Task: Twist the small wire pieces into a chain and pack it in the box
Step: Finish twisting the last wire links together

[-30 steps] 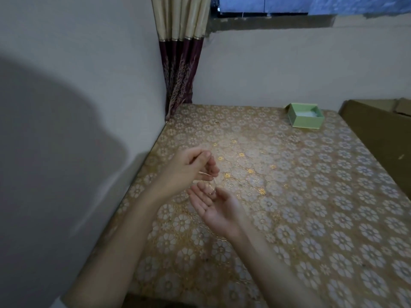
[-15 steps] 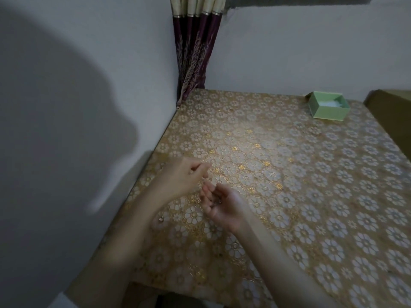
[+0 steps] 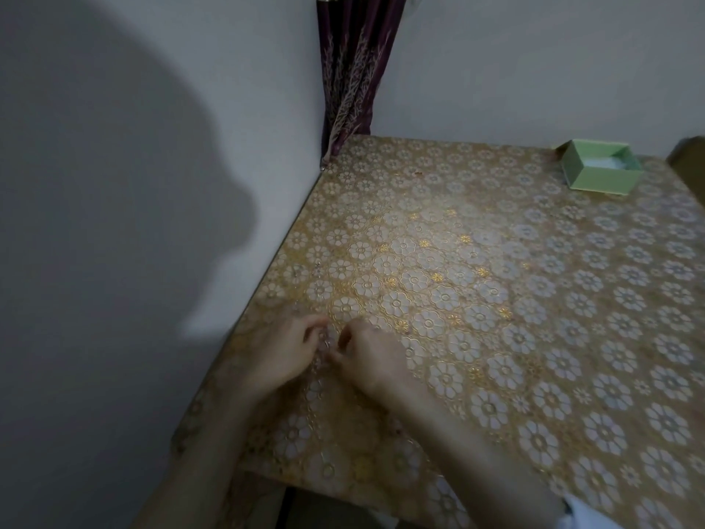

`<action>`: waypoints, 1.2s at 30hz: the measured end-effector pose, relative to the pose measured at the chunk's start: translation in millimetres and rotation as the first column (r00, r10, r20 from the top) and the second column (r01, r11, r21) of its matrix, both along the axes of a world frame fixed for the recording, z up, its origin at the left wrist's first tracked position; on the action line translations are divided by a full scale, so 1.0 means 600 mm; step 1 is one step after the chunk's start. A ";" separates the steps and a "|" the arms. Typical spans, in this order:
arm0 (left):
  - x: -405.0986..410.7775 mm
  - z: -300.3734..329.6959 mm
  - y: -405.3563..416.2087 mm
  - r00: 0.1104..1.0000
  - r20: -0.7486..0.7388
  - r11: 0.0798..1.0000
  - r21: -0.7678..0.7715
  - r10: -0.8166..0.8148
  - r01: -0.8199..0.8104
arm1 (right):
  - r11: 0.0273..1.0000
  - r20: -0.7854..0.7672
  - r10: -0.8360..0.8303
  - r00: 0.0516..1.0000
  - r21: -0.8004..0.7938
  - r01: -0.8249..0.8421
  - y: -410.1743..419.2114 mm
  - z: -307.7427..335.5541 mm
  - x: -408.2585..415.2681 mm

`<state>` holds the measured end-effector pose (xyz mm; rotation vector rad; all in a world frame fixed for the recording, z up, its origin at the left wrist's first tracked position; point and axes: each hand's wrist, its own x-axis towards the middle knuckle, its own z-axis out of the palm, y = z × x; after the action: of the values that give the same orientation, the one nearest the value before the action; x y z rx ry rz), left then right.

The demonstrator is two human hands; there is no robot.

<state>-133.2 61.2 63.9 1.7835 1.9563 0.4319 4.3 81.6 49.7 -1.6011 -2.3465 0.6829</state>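
Metal, thin and glinting, is all you can make out of the wire pieces (image 3: 326,342): a faint bright speck in the narrow gap between your two hands, too small and blurred to count or to tell whether any links are joined. Your left hand (image 3: 284,355) lies knuckles-up with its fingers curled in toward that gap, and your right hand (image 3: 372,358) faces it, thumb and fingers bent and pinched toward the same spot; both look closed around the wire, though the grip itself is hidden by the fingers. Both hands sit low over the near left part of the table (image 3: 496,299), close to its edge by the wall (image 3: 133,223). You have one box (image 3: 599,170), pale green, open at the top with a white lining showing inside, at the far right corner of the table, well apart from your hands. One tablecloth of gold with white flower rings covers the whole top. One dark maroon curtain (image 3: 353,70) hangs in the corner behind the table, and a broad shadow falls on the wall to your left.
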 end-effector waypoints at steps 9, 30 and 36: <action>-0.009 -0.003 0.006 0.999 0.038 1.000 0.013 0.000 -0.001 | 0.998 0.118 0.064 0.991 0.019 -0.066 0.018 -0.023 -0.025; 0.116 0.042 0.021 0.034 0.996 0.988 -0.092 0.089 0.121 | 0.992 -0.724 -0.074 0.686 -0.122 -0.021 0.079 0.312 0.134; 0.175 0.058 -0.001 -0.259 0.942 0.977 -0.199 0.212 0.075 | 0.995 -0.718 -0.067 0.692 -0.099 -0.007 0.041 0.327 0.171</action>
<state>-27.9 60.6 98.5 0.4470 0.6521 1.2140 106.9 106.5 245.8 -1.0857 -1.7029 1.1748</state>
